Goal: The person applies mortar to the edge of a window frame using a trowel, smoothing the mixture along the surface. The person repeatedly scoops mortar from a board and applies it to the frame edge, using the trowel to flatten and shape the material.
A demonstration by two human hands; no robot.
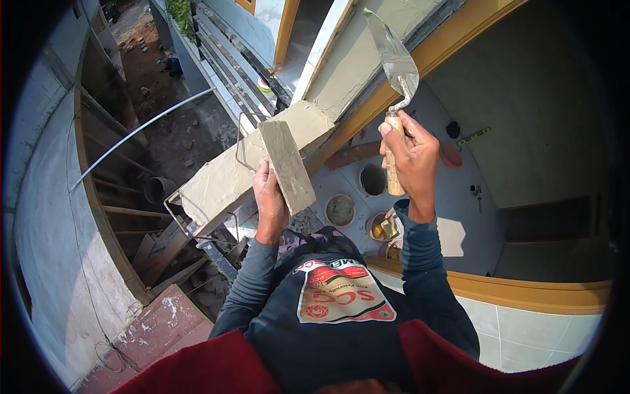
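My left hand (269, 203) is closed on a flat rectangular board (289, 171) coated with beige-grey mortar, held tilted across a beam (216, 180) with the same coating. My right hand (410, 157) grips the wooden handle of a pointed trowel (394, 56), its metal blade raised upward, smeared with some grey material. Bent metal rods (187, 222) sit around the beam's lower-left end. Above, a plastered strip (348, 65) runs toward the upper right along a yellow-brown frame (453, 46). Part of the beam is hidden behind the board and my left hand.
Buckets (340, 210) with grey contents, other containers (380, 226) and a yellow spirit level (472, 136) lie on the tiled floor below right. A pale pipe (144, 129) arcs over a rubble-strewn drop at left, beside a concrete wall (59, 217) and red ledge (161, 322).
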